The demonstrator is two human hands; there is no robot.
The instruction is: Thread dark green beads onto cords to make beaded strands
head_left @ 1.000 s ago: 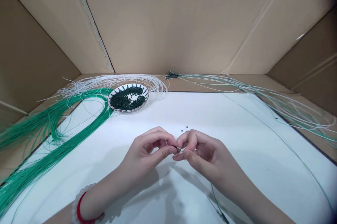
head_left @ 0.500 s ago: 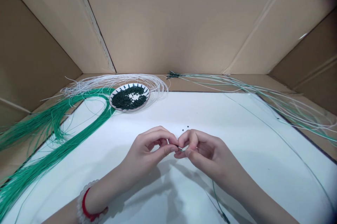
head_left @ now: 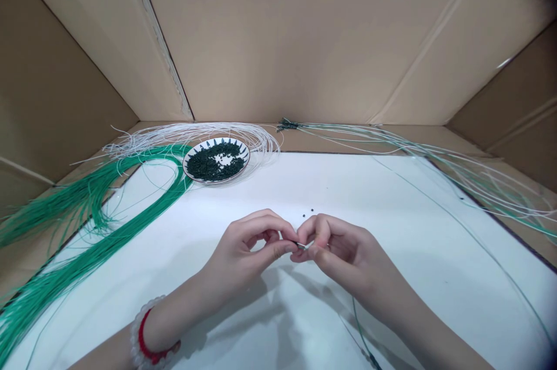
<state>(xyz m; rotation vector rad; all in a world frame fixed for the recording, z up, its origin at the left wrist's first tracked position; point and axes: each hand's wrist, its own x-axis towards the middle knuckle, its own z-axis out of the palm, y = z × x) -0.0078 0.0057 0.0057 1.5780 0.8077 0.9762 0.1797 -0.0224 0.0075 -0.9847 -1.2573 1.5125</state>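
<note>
Cardboard walls rise behind the patterned plate, probably to box in the surface; matte, brown, creased. White board extends in front of the plate: smooth, pale, perhaps to make dark bits stand out. Green strands sweep left of the plate, likely laid aside to spare the middle; fine, looped, ends splayed. Mixed strand bundle right of the plate, its dark ends gathered, seemingly against tangling. White strands coil behind the plate, springy-looking.

Both hands well in front and right of the plate, nearly meeting, presumably for fine control. Left hand: thumb and forefinger pinching a slim dark piece. Right hand: fingertips narrowed on a fine strand beside it; finer detail too small to tell. Plate: round, shallow; its rim apparently contains grainy dark beads. Two loose beads lie beyond the hands, right of the plate.
</note>
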